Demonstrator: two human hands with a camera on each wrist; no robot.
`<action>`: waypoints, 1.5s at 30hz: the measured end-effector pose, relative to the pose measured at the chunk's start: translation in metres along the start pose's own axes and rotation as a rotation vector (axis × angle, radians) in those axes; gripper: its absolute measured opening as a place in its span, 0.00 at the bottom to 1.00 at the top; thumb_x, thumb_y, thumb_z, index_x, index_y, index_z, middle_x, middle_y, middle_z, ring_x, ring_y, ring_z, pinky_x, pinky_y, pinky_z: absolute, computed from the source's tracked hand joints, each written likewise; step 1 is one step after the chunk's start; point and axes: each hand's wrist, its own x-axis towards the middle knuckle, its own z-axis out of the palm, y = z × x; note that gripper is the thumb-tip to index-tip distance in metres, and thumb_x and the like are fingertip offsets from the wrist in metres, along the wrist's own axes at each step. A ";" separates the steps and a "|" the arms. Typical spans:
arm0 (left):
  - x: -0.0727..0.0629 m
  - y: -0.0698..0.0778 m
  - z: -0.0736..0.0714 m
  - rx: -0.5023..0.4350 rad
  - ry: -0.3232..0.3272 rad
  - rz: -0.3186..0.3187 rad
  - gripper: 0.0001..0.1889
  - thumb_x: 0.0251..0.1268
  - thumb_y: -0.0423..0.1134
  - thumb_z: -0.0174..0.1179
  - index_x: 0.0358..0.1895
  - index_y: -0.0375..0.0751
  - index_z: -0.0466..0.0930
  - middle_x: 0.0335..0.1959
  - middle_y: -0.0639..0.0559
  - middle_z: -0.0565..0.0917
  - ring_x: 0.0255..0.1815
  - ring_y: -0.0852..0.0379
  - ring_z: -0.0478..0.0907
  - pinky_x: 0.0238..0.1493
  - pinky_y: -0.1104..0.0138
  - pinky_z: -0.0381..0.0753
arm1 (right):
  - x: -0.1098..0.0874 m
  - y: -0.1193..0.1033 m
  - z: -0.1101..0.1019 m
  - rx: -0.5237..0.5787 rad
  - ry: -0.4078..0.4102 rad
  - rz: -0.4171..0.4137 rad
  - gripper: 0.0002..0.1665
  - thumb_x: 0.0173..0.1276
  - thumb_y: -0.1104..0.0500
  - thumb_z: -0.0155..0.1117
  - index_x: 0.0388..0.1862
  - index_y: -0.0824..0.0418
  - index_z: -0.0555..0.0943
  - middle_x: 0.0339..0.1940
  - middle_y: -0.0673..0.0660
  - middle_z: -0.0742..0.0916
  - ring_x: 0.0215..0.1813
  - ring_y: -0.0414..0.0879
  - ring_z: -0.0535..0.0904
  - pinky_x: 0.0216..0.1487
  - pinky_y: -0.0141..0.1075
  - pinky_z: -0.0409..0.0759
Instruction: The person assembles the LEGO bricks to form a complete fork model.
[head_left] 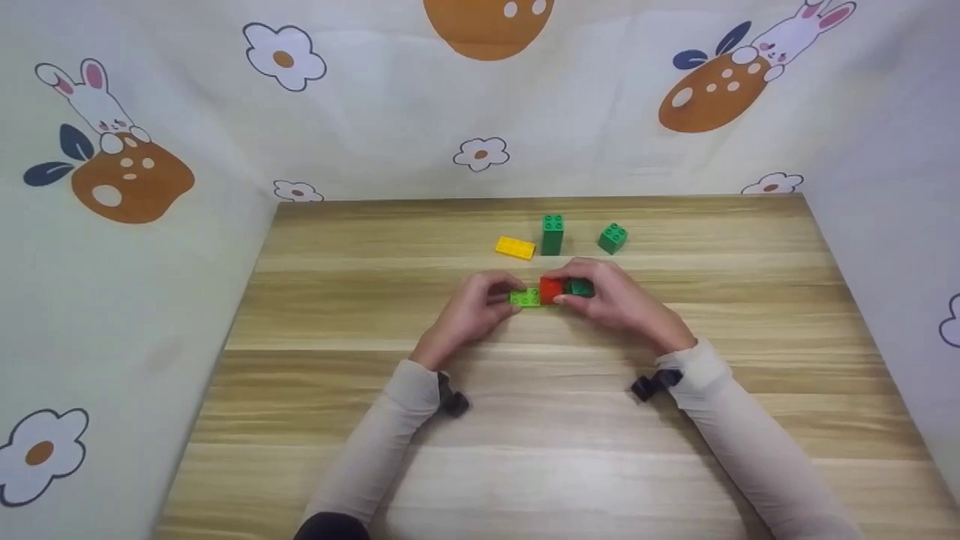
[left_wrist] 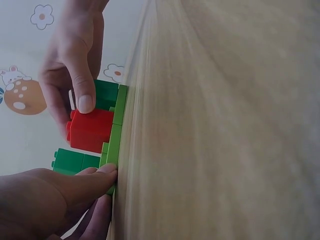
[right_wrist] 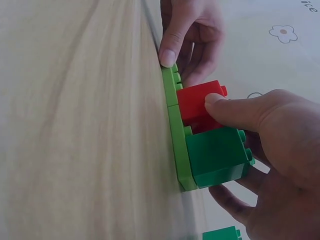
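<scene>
Near the middle of the head view, the left hand [head_left: 480,304] pinches the left-end lime-green plate [head_left: 525,298] between thumb and fingers, low against the wood-grained surface [head_left: 525,450]. Just beside it, to the right in the frame, the right hand [head_left: 609,296] pinches a red brick [head_left: 551,290], its thumb pressed on the near face. From down by the right wrist I can see a second lime-green plate [right_wrist: 179,150] lying end to end with the first; the red brick sits over the seam between them, and a dark green brick [head_left: 581,287] stands on the second plate, right beside the red one. Beyond the hands, in the upper middle of the frame, a yellow flat brick [head_left: 515,247] lies slightly askew, a tall green stack [head_left: 553,236] stands upright to its right, and a small green brick [head_left: 613,238] sits farther right, apart from both. A cloth [head_left: 375,112] printed with rabbits and flowers hangs behind the surface.
</scene>
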 end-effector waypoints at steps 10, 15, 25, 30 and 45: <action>0.001 -0.001 -0.001 0.004 -0.005 0.001 0.16 0.67 0.25 0.72 0.57 0.40 0.89 0.59 0.45 0.91 0.63 0.51 0.88 0.69 0.60 0.87 | -0.004 0.009 0.006 0.028 0.035 -0.008 0.25 0.73 0.49 0.77 0.68 0.41 0.86 0.58 0.47 0.92 0.58 0.45 0.86 0.67 0.49 0.85; 0.002 -0.001 0.002 -0.030 -0.015 0.010 0.16 0.68 0.25 0.71 0.57 0.37 0.89 0.59 0.43 0.90 0.64 0.50 0.88 0.68 0.61 0.87 | -0.005 0.011 0.005 0.048 0.044 -0.007 0.25 0.73 0.51 0.78 0.67 0.42 0.87 0.59 0.48 0.92 0.60 0.47 0.86 0.69 0.51 0.85; 0.001 0.000 0.000 -0.028 -0.005 -0.018 0.16 0.68 0.27 0.72 0.57 0.40 0.89 0.60 0.46 0.90 0.64 0.52 0.87 0.68 0.61 0.87 | -0.003 0.014 0.003 0.081 0.038 0.001 0.26 0.72 0.47 0.79 0.68 0.45 0.87 0.63 0.49 0.91 0.66 0.49 0.86 0.74 0.52 0.82; 0.000 0.000 -0.001 -0.022 0.001 -0.014 0.17 0.68 0.27 0.73 0.57 0.40 0.89 0.60 0.45 0.90 0.64 0.51 0.88 0.68 0.61 0.87 | -0.004 0.014 -0.006 0.134 0.049 0.023 0.32 0.70 0.44 0.80 0.68 0.53 0.86 0.65 0.51 0.91 0.66 0.51 0.86 0.72 0.53 0.84; -0.001 -0.002 -0.002 -0.028 0.006 0.015 0.16 0.66 0.26 0.74 0.56 0.38 0.89 0.59 0.44 0.91 0.64 0.51 0.87 0.68 0.63 0.87 | -0.008 0.042 -0.034 0.233 0.360 0.181 0.21 0.75 0.52 0.75 0.61 0.60 0.89 0.57 0.58 0.93 0.57 0.45 0.88 0.59 0.28 0.86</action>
